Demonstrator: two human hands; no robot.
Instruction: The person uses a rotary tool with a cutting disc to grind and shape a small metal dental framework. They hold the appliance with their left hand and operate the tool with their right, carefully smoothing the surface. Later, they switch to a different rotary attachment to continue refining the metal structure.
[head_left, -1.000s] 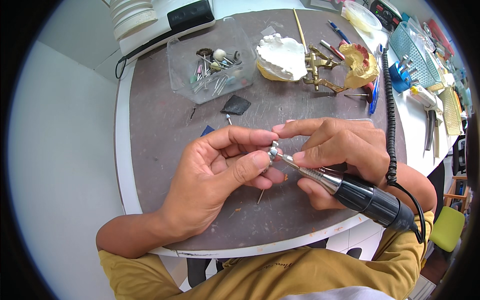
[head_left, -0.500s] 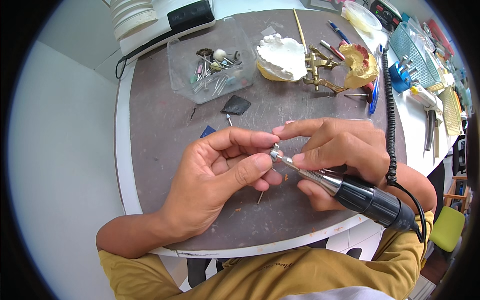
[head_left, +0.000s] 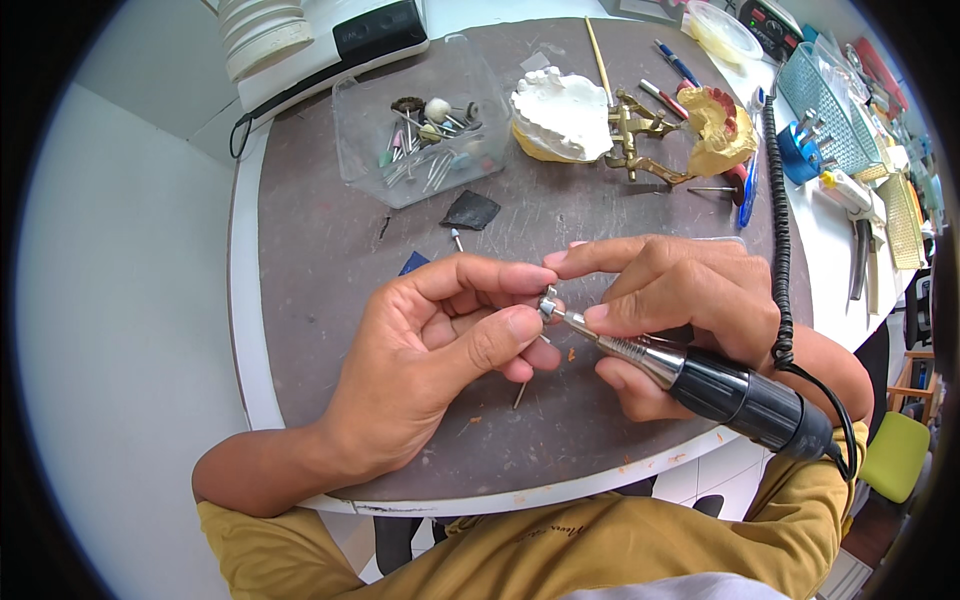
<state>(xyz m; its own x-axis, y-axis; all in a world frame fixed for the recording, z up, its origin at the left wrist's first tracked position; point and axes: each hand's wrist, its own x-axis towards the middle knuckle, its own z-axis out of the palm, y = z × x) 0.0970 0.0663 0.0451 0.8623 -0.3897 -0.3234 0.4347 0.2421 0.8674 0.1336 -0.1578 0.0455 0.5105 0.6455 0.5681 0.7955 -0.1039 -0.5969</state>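
Between the thumb and fingers of my left hand point(head_left: 425, 340) is a small shiny metal piece, looking like a dental framework point(head_left: 548, 294). Its far side is hidden by my fingers. My right hand point(head_left: 690, 285) is wrapped around a black and silver rotary handpiece point(head_left: 735, 395). The handpiece's tip meets the metal piece or lies right against it; which one I cannot tell. My right index fingertip is close to the left one, above the piece. A thin metal shank point(head_left: 520, 395) lies on the table below my left fingers.
A clear plastic box point(head_left: 350, 150) of rotary burs stands at the back left. Beyond my hands are a white plaster cast point(head_left: 560, 115) on a brass articulator point(head_left: 627, 130) and a yellow cast point(head_left: 708, 135). The coiled cord point(head_left: 780, 220) runs down the right side.
Hardly anything differs. Both hands keep their grip and place, with the metal piece and the handpiece tip shifted at most very slightly.
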